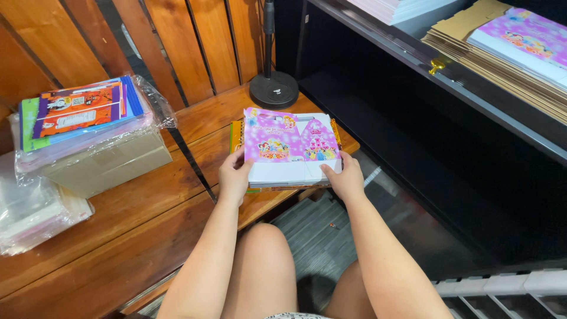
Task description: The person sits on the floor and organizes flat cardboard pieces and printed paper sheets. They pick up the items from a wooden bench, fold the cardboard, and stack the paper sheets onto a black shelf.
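Pink flat-packed box (pixel 292 147) lying on top of a small stack at the far corner of the wooden bench (pixel 118 236), straight ahead of the knees, with its long side running left to right across the view. Left hand (pixel 234 176) gripping the near left corner, thumb on top of the printed face and fingers tucked under the edge. Right hand (pixel 346 177) gripping the near right corner in much the same way, thumb pressing on the white margin. Both hands sitting at the near long edge, so the box lying just beyond them, away from the body; neither hand clearly nearer, both touching it. Underneath, orange-edged flat sheets (pixel 236 131) peeking out on the left and along the front, seemingly more of the same kind of stock.

Standing just behind the stack, touching or nearly so, a round black stand base (pixel 273 90) with its pole rising out of view. Well apart on the left, a plastic-wrapped bundle of colourful books (pixel 82 112) resting on a plain carton (pixel 109 165), with clear plastic bags (pixel 35 207) beside it. On the dark shelf (pixel 472 100) up right, brown flat cardboard (pixel 502 65) piled high, topped by another pink printed sheet (pixel 525 35).
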